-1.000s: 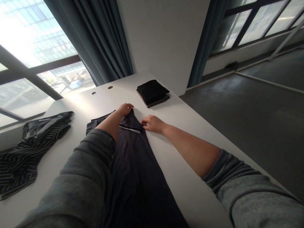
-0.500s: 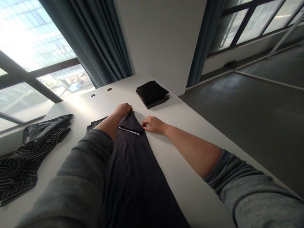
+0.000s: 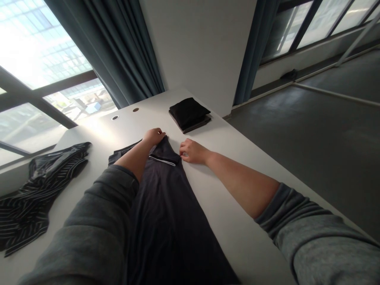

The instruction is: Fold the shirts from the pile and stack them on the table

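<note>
A dark shirt [image 3: 169, 206] lies lengthwise on the white table, running toward me. Its short sleeve [image 3: 164, 152], trimmed with a black and white band, is folded inward across the body. My left hand [image 3: 152, 137] is closed, pinching the shirt's far folded edge at the top of that sleeve. At the shirt's right edge, my right hand [image 3: 192, 151] has its fingers pinched together on the corner of the sleeve's trim. The left forearm covers part of the shirt's left side.
Beyond my hands, a stack of folded dark clothes [image 3: 190, 114] sits near the table's right edge. A black-and-white striped garment [image 3: 38, 194] lies crumpled on the left. Two round cable holes [image 3: 115, 118] pierce the white table [image 3: 101, 132] near the window.
My right hand has shifted very slightly right and up beside the sleeve corner. The left hand keeps its hold; the shirt lies nearly the same.
</note>
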A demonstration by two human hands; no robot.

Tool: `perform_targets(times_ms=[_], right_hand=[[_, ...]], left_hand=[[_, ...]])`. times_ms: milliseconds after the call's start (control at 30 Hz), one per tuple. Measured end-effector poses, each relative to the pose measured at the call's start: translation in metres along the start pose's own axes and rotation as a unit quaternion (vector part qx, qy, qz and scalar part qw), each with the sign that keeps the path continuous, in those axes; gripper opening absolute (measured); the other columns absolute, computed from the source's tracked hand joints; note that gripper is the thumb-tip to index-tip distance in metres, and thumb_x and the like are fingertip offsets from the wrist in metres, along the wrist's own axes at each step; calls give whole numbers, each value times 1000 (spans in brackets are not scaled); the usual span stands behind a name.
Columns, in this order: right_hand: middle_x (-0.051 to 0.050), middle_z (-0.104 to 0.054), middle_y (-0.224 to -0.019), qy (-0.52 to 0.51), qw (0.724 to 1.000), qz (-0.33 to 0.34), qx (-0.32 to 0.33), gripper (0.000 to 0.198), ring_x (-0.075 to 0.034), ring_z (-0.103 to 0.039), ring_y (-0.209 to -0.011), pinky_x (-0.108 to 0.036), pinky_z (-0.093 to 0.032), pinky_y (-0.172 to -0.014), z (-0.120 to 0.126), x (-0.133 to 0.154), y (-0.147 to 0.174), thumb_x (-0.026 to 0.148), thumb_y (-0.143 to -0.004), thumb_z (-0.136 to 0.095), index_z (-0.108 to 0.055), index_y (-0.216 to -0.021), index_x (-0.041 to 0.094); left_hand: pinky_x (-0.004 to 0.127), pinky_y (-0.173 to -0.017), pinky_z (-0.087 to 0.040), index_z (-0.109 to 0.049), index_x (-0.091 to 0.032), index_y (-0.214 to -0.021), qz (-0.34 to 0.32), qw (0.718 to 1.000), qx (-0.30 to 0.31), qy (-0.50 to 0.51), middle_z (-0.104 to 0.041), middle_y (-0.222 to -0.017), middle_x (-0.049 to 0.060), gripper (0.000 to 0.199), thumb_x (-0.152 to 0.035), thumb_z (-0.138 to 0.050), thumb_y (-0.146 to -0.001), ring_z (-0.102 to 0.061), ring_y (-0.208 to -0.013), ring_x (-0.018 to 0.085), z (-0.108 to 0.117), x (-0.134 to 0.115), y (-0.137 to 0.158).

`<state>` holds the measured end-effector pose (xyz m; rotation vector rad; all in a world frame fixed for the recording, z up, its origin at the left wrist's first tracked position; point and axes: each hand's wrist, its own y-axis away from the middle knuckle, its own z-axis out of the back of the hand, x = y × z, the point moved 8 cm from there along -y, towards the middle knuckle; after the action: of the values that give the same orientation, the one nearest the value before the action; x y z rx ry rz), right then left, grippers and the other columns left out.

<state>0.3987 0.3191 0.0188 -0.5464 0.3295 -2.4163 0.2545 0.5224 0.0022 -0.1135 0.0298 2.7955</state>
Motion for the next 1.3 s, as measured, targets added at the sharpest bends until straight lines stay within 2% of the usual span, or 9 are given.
perform_targets(times_ms=[67, 167, 533, 700, 800, 933, 1100, 1200, 1300], right_hand=[[-11, -74, -97, -6, 1000, 7, -13, 10, -25, -60, -97, -35, -43, -95, 2, 2, 0, 17, -89, -70, -79, -91, 16], [-10, -74, -101, -16, 1000, 21, -13, 14, -25, -61, -99, -35, -44, -95, 1, 6, 0, 19, -88, -72, -80, -100, 16], [-8, -73, -95, -26, 999, 22, 26, 7, -22, -62, -93, -32, -44, -92, -9, 3, -2, 16, -91, -72, -80, -90, 17], [-9, -73, -95, -36, 999, 21, 26, 6, -22, -61, -93, -32, -44, -91, -7, 6, -2, 15, -90, -73, -79, -89, 16], [-9, -73, -95, -39, 999, 21, 26, 6, -22, -61, -93, -32, -44, -90, -7, 7, -1, 15, -89, -73, -79, -88, 16], [-8, -72, -92, -38, 999, 23, 18, 5, -22, -60, -92, -32, -44, -89, -4, 8, 0, 14, -88, -73, -76, -85, 17], [-8, -70, -90, -20, 999, 34, 18, 11, -24, -59, -92, -33, -43, -90, 0, 11, 1, 18, -89, -72, -72, -79, 17], [-9, -70, -92, -32, 999, 40, 9, 9, -24, -59, -91, -34, -44, -91, 1, 12, 1, 20, -92, -71, -73, -83, 17], [-10, -71, -96, -53, 997, 49, -2, 8, -25, -60, -94, -36, -44, -93, 2, 14, 1, 21, -93, -70, -76, -93, 16]], left_hand=[[31, -86, -53, -79, -23, -106, -7, 999, 35, -11, -80, -107, 8, 42, -57, -60, -91, -72, -102, 28, -4, -1, 2], [29, -85, -52, -81, -23, -103, -19, 998, 60, -13, -80, -108, 7, 34, -49, -63, -90, -72, -102, 27, -7, -6, 3], [37, -91, -53, -72, -23, -118, 32, 999, -10, 13, -76, -121, 13, 33, -39, -48, -101, -70, -112, 30, -10, -16, 17], [38, -90, -53, -69, -24, -123, 83, 994, -58, 35, -76, -123, 13, 33, -31, -45, -102, -70, -112, 30, 7, 0, 27], [35, -91, -53, -73, -25, -117, 57, 996, -53, 33, -77, -119, 10, 31, -34, -49, -100, -70, -111, 28, 15, 4, 31], [35, -94, -53, -75, -25, -115, -14, 998, -64, 10, -78, -115, 9, 33, -38, -49, -101, -70, -108, 28, 22, -6, 41], [36, -108, -48, -71, -23, -128, -45, 998, -51, 9, -69, -137, 11, 43, -43, -42, -105, -66, -122, 27, 7, -33, 70], [42, -119, -40, -58, -21, -147, -29, 998, -60, 22, -54, -158, 11, 51, -44, -40, -106, -52, -143, 29, -5, -45, 91], [46, -124, -34, -47, -21, -156, -8, 996, -71, 46, -44, -166, 10, 54, -40, -38, -106, -42, -151, 28, -11, -50, 103]])
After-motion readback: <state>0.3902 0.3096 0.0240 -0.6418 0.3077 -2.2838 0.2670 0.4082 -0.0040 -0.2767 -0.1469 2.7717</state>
